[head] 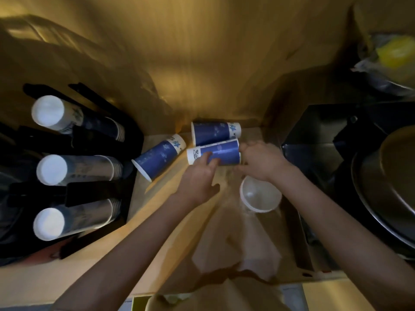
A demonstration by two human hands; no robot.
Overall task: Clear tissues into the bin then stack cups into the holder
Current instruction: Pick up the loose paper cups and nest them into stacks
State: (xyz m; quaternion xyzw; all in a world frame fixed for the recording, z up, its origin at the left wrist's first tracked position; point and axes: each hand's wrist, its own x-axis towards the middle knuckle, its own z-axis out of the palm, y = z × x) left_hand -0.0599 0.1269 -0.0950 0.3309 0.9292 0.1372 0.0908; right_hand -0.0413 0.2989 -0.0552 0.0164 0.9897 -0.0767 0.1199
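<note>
Two hands are closing on one blue paper cup [215, 153] lying on its side on the counter [170, 194]: your left hand [197, 176] is curling its fingers [205, 159] over the cup's wall, your right hand [258, 160] is cupping the wide rim end. Two more cups [159, 158] [214, 132] are lying just beside it, and a white-mouthed cup [260, 194] is standing near your right wrist. The holder [125, 140], already loaded with three stacks, is waiting at the left. These cups are probably feather-light and crushable, so you are best gripping gently around the wall, near the stiffer rolled rim. No tissues are showing clearly.
</note>
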